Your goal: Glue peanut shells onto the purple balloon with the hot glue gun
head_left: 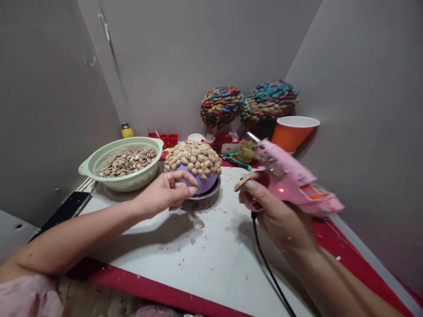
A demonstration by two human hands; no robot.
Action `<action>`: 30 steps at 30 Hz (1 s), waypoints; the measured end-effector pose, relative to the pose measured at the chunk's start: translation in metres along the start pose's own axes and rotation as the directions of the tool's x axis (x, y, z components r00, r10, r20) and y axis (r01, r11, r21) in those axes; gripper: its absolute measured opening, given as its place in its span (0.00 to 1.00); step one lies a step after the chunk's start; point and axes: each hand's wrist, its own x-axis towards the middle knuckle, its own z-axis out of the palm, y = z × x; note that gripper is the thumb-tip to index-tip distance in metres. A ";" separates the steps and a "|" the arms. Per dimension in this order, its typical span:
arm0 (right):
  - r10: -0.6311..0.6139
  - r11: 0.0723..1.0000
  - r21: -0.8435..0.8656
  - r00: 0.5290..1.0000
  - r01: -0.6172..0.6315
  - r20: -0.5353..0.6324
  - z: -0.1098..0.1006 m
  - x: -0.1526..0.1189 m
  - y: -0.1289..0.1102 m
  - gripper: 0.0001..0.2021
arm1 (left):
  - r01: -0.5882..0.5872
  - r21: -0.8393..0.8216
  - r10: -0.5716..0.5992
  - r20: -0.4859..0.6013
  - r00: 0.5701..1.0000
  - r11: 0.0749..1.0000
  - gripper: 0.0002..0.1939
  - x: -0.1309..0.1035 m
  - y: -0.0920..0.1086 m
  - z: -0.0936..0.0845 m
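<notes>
- The purple ball [208, 184] sits in a shallow dish [214, 189] on the table [198, 259], its upper part covered with nut shells [194, 154].
- The left hand [170, 189] is right in front of the ball's bare lower side, thumb and forefinger drawn close together; I cannot tell whether anything is between them.
- The right hand [280, 218] grips a pink glue gun [287, 171] with its red light [281, 190] lit, and also pinches a loose shell [243, 182] by thumb and finger.
- The ball looks light and smooth, perhaps thin-skinned like a balloon, so it would probably dent or slip under hard fingertips; steady it low, with a flat palm.
- The shell crust seems rough and brittle: cup it broadly rather than pinching single shells.
- The gun is likely stiff and heavier; take it by the handle, away from the probably hot nozzle [253, 137].
</notes>
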 end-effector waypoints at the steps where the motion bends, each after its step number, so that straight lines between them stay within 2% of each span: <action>1: -0.018 0.999 0.036 1.000 0.019 -0.025 0.001 0.002 0.000 0.09 | 0.000 0.006 0.000 -0.020 1.000 1.000 0.11 -0.003 0.003 -0.007; 5: -0.067 0.987 0.138 0.990 0.084 -0.124 0.004 0.007 0.002 0.07 | -0.004 0.024 0.006 -0.109 0.994 1.000 0.06 -0.017 0.019 -0.032; 8: -0.073 0.984 0.151 0.989 0.093 -0.132 0.005 0.008 0.003 0.07 | -0.041 0.053 0.049 -0.163 0.985 0.998 0.05 -0.025 0.032 -0.048; 12: -0.074 0.982 0.164 0.990 0.093 -0.118 0.005 0.008 0.004 0.07 | -0.068 0.255 0.110 -0.154 0.982 0.964 0.11 -0.033 0.040 -0.055; 15: -0.055 0.983 0.171 0.992 0.074 -0.114 0.004 0.007 0.003 0.07 | 0.006 0.442 -0.005 -0.005 1.000 0.897 0.11 -0.040 0.032 -0.043; 17: -0.045 0.984 0.168 0.992 0.065 -0.121 0.004 0.005 0.003 0.07 | 0.014 0.564 -0.104 0.128 0.986 0.826 0.09 -0.047 0.022 -0.028; 18: -0.041 0.984 0.166 0.991 0.062 -0.126 0.004 0.005 0.003 0.06 | -0.023 0.628 -0.129 0.196 0.972 0.778 0.08 -0.050 0.016 -0.019; 20: -0.034 0.985 0.164 0.991 0.055 -0.126 0.003 0.004 0.003 0.06 | -0.178 0.697 -0.145 0.378 0.914 0.695 0.10 -0.056 0.005 -0.001; 23: -0.021 0.985 0.168 0.993 0.040 -0.113 0.001 0.004 0.002 0.06 | -0.427 0.651 -0.119 0.622 0.774 0.628 0.14 -0.059 -0.010 0.020; 24: -0.021 0.985 0.169 0.993 0.040 -0.112 0.001 0.004 0.002 0.06 | -0.480 0.628 -0.099 0.663 0.742 0.613 0.14 -0.059 -0.014 0.024; 26: -0.030 0.985 0.165 0.992 0.050 -0.119 0.001 0.004 0.002 0.06 | -0.527 0.594 -0.052 0.692 0.720 0.608 0.14 -0.057 -0.019 0.028; 30: -0.021 0.985 0.164 0.989 0.046 -0.149 0.002 0.004 0.002 0.07 | -0.452 0.579 -0.028 0.636 0.771 0.679 0.14 -0.053 -0.021 0.026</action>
